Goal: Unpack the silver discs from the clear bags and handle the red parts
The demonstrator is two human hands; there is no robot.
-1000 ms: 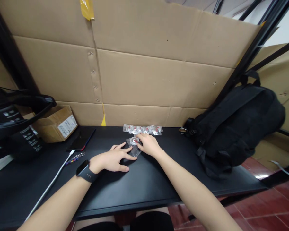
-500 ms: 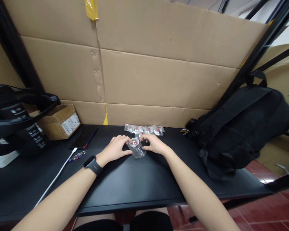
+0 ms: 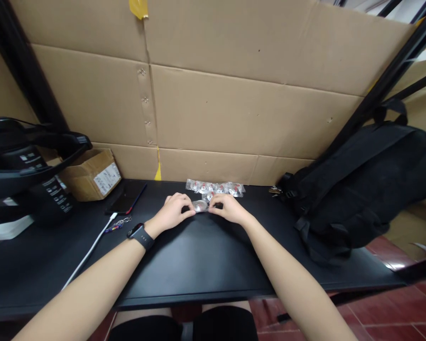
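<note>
Between my two hands is a clear plastic packet (image 3: 199, 206) with a small round silvery piece in it, low over the black table. My left hand (image 3: 175, 211), with a dark watch on the wrist, pinches its left edge between thumb and fingers. At the right edge, the thumb and fingertips of my right hand (image 3: 229, 209) close on the plastic. Just behind lies a row of similar packets (image 3: 218, 188), each holding a round silvery piece with a red mark. Another such packet (image 3: 208, 195) lies in front of that row, partly hidden by my right hand.
A phone (image 3: 125, 200), a white cable (image 3: 90, 248) and a keyring (image 3: 118, 225) lie on the left. Beyond them stand a small cardboard box (image 3: 94, 175) and a large black bottle (image 3: 53, 199). A black backpack (image 3: 369, 184) leans at the right. Cardboard (image 3: 234, 113) walls the back.
The packet between my hands has gone from hanging forward with its red mark showing to a flatter, tauter position. My right fingers have closed on its edge. The view has shifted slightly.
</note>
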